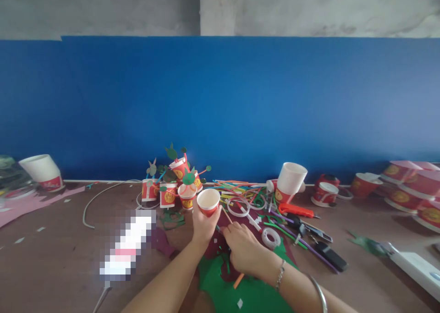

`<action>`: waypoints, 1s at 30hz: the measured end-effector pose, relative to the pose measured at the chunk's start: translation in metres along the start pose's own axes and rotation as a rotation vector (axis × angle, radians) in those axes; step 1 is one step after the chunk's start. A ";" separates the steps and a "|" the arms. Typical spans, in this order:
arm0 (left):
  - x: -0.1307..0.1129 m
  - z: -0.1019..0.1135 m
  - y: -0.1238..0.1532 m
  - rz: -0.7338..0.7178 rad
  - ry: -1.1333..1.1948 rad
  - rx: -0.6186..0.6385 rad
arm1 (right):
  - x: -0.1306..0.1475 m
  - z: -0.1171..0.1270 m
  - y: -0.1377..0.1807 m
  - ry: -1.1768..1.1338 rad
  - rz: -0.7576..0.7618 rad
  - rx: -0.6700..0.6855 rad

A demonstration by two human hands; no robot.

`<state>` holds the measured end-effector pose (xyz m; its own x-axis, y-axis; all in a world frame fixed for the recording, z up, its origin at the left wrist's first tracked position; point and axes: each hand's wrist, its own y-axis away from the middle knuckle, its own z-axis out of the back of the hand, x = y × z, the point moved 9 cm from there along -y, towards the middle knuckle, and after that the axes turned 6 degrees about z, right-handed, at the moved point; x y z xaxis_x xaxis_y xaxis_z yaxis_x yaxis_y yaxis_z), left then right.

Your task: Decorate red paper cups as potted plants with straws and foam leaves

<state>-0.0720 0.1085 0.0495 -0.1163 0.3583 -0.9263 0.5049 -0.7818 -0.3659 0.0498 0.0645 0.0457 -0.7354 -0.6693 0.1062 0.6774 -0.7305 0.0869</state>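
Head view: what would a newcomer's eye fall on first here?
Probably the blue wall, spanning the middle of the picture. Below it, near centre, the left hand holds a paper cup, the right hand close beside. Behind, to the left, stand red cups trimmed with green cutouts.

a craft workspace is suggested by coloured strips (pixel 237 183) and decorated paper cups (pixel 168 198) strewn along the table's (pixel 62 262) far edge.
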 end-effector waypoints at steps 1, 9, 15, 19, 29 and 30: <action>0.001 0.000 0.000 0.003 0.000 0.003 | 0.000 0.001 -0.001 0.003 -0.013 0.001; 0.005 -0.003 0.000 0.017 -0.008 0.021 | 0.005 0.008 -0.010 0.095 -0.094 0.104; 0.001 0.000 0.000 0.039 0.022 -0.007 | -0.022 0.015 -0.003 -0.024 -0.166 0.026; 0.000 -0.002 0.000 0.060 0.023 0.022 | -0.039 0.024 0.002 -0.108 -0.142 -0.076; 0.002 -0.002 -0.001 0.030 0.014 0.015 | -0.036 0.011 -0.002 0.015 -0.240 -0.019; 0.002 -0.001 -0.001 0.029 0.009 0.010 | -0.039 0.012 -0.002 0.022 -0.259 -0.002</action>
<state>-0.0716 0.1108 0.0481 -0.0937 0.3401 -0.9357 0.4990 -0.7973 -0.3397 0.0779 0.0935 0.0529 -0.8844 -0.4630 0.0591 0.4667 -0.8779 0.1069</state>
